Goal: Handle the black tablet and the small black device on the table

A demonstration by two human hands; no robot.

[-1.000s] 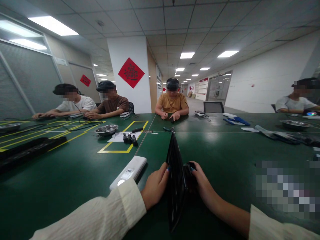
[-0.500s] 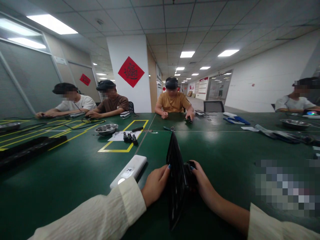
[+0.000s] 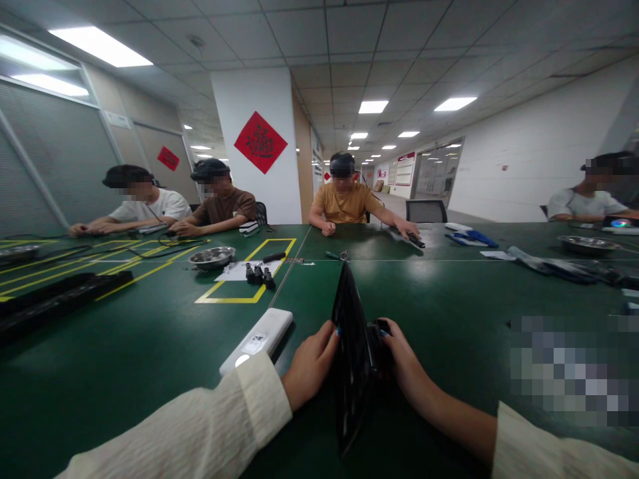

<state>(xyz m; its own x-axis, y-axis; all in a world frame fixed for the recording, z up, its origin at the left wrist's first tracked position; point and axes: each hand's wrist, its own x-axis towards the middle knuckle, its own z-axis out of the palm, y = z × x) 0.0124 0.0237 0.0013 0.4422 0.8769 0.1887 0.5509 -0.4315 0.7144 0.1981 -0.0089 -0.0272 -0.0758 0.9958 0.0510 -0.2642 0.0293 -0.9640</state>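
A thin glossy black panel (image 3: 351, 359), like a small screen seen almost edge-on, stands upright in front of me. My left hand (image 3: 312, 364) grips its left face, with the thumb against the surface. On its right side is a dark block-like part (image 3: 380, 342), and my right hand (image 3: 402, 356) is closed around it. The fingers behind the panel and the block are partly hidden. Left of my left hand, a white oblong device (image 3: 259, 340) with a label lies on the green table (image 3: 164, 372), close to my sleeve.
Beyond the panel lie pliers (image 3: 339, 255). Several black cylindrical parts (image 3: 259, 275) and a metal bowl (image 3: 212, 258) sit near yellow tape. A long black tray (image 3: 60, 303) is at left. Across the table a person (image 3: 344, 199) reaches toward a dark object (image 3: 414, 239).
The person across the table has stretched an arm out toward my right, the hand now by a dark object there. My hands and the black panel have stayed nearly still.
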